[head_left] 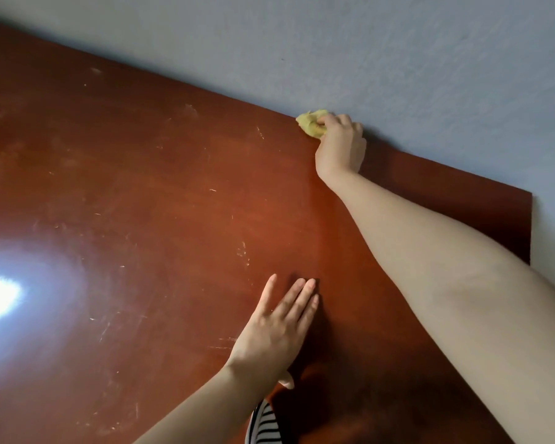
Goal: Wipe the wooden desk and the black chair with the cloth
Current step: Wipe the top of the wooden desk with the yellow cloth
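left hand (279, 328): flat, fingers straight | right hand (340, 145): arm outstretched, fingers curled round cloth (307, 125)

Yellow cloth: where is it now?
Head view, upper right of centre: the right hand grips the crumpled yellow cloth at the far edge of the reddish-brown wooden desk, against the grey wall.

wooden desk (161, 174): reddish, scratched, against wall (398, 59) | cloth (310, 123): crumpled at far edge | left hand (279, 331): flat on top

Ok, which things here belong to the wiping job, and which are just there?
Job:
wooden desk
yellow cloth, gripped by the right hand at the desk's far edge
left hand, flat on the desk

Just there:
wall
striped fabric at the bottom edge
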